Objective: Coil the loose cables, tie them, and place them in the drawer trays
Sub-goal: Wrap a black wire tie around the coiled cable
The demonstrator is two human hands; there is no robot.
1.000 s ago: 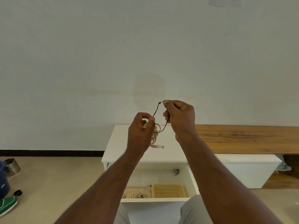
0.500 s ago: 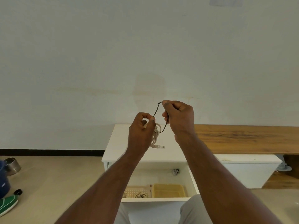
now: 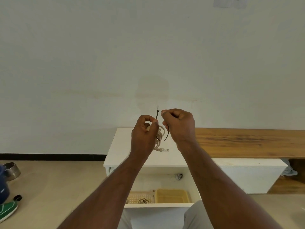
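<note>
Hands at work: left hand (image 3: 143, 133) grips coiled cable (image 3: 159, 132); right hand (image 3: 179, 125), at 3 o'clock, pinches tie (image 3: 165, 138), now threaded into a loop.

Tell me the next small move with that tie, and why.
Probably pull the tie's tail through with the right hand to cinch it. The tie is still a slack loop around the coiled cable, which the left hand grips.
</note>
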